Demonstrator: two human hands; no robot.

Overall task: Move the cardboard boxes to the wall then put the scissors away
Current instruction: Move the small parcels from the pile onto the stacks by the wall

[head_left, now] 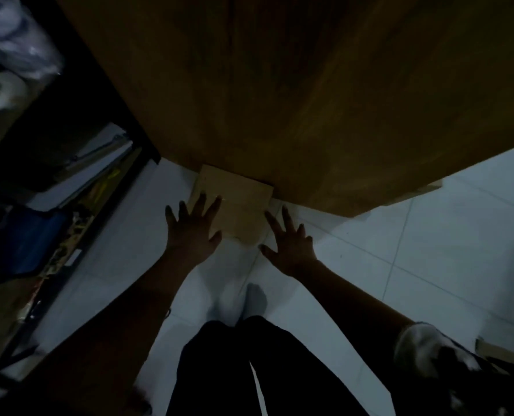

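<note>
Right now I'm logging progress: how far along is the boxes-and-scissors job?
Done: nothing I can confirm. In hand: the left hand and right hand, both open, reach toward the small cardboard piece on the floor by the big box. Left: moving boxes, then the scissors, not in view.

We look down in dim light at a large cardboard box [294, 85] filling the upper frame, a smaller flat cardboard piece [243, 202] showing under its near edge on the white tiled floor [414, 250]. Our left hand [191, 232] and right hand [290, 244] are spread with straight fingers on either side of that piece, left fingertips overlapping its edge.
</note>
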